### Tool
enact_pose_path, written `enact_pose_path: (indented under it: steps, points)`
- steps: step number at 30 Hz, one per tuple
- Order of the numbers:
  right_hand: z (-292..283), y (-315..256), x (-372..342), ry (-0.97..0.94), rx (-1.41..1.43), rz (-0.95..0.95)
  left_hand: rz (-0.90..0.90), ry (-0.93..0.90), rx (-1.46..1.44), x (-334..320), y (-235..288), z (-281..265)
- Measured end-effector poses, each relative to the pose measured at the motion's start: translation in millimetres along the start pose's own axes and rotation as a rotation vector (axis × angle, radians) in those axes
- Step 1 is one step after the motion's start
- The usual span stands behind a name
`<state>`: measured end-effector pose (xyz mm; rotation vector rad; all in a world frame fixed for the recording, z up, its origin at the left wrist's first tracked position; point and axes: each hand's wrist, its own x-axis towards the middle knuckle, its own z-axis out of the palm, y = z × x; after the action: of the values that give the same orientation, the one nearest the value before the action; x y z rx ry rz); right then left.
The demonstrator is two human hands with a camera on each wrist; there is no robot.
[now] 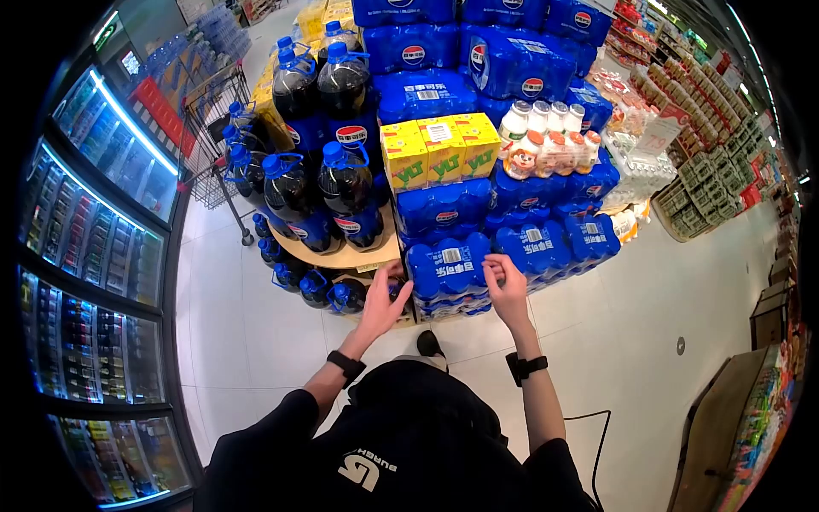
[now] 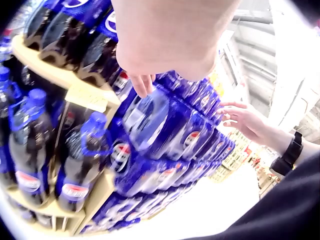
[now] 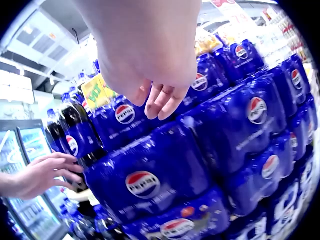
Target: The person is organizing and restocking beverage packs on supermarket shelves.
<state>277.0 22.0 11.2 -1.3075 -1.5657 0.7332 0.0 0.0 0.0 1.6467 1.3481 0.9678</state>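
Observation:
A shrink-wrapped blue Pepsi pack (image 1: 448,263) lies on top of the front stack, with one hand at each side. My left hand (image 1: 382,303) is at its left edge, fingers loosely bent. At its right edge, my right hand (image 1: 509,290) has its fingers bent downward. In the right wrist view the right hand (image 3: 145,55) hangs above the pack (image 3: 150,175), and the left hand (image 3: 45,176) is beside it. The left wrist view shows the left fingertips (image 2: 142,85) near the pack's top edge; whether they touch is unclear.
Large cola bottles (image 1: 345,183) stand on a rounded wooden shelf (image 1: 375,254) to the left. Behind are yellow VLT boxes (image 1: 439,152), white bottles (image 1: 550,154) and more blue packs (image 1: 537,247). Lit fridges (image 1: 98,256) line the far left; a cart (image 1: 213,119) stands beyond.

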Motion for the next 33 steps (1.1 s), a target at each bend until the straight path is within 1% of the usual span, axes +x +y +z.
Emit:
enact_pose_path:
  steps: [1,2,3,4,5,7,9,11,12,14,15,17,19,22,23,24,25,26,27,29,31,32,33]
  points:
    - [-1,-21,8,-0.033,0.046,-0.043,0.120,0.114,0.000,9,17,7]
    - [-2,-37,13,-0.052,0.012,-0.144,0.235,0.244,0.021,18,22,15]
    - [-6,-34,43,-0.056,-0.012,-0.184,0.309,0.306,-0.004,49,42,16]
    - [-19,-39,66,-0.038,-0.030,-0.203,0.379,0.430,-0.028,73,57,23]
    - [-28,-45,71,-0.033,-0.034,-0.187,0.415,0.537,-0.040,80,66,26]
    - [-42,-49,81,0.012,0.004,-0.198,0.514,0.664,-0.007,99,75,24]
    - [-53,-52,88,-0.025,-0.020,-0.223,0.446,0.649,0.019,111,79,18]
    - [-56,-55,98,-0.068,-0.003,-0.239,0.384,0.660,-0.016,120,83,19]
    - [-56,-54,104,-0.103,-0.042,-0.261,0.361,0.644,-0.055,120,88,21]
    - [-53,-50,120,-0.137,-0.088,-0.317,0.355,0.647,-0.035,121,84,25]
    - [-48,-45,128,-0.131,-0.107,-0.321,0.337,0.646,-0.036,119,83,29]
    - [-39,-34,143,-0.127,-0.115,-0.260,0.290,0.658,-0.050,118,83,33]
    - [-31,-33,153,-0.158,-0.040,-0.239,0.212,0.654,-0.049,121,77,31]
    - [-27,-31,168,-0.220,0.053,-0.198,0.082,0.646,-0.132,137,75,26]
    - [-26,-32,172,-0.248,0.072,-0.165,0.042,0.645,-0.209,141,76,26]
    - [-25,-34,175,-0.229,0.099,-0.185,0.003,0.639,-0.285,143,87,23]
    - [-24,-34,182,-0.265,0.151,-0.174,-0.037,0.629,-0.361,147,93,22]
    - [-23,-33,190,-0.301,0.205,-0.159,-0.076,0.680,-0.399,156,83,24]
    - [-22,-32,196,-0.335,0.258,-0.142,-0.075,0.681,-0.466,161,80,22]
    - [-19,-28,206,-0.312,0.259,-0.144,-0.069,0.677,-0.604,171,76,16]
    - [-12,-22,215,-0.293,0.218,-0.148,-0.068,0.723,-0.589,174,80,17]
    - [-11,-20,218,-0.313,0.320,-0.107,-0.053,0.742,-0.563,176,80,20]
    - [-11,-25,221,-0.326,0.347,-0.089,-0.034,0.761,-0.536,178,84,21]
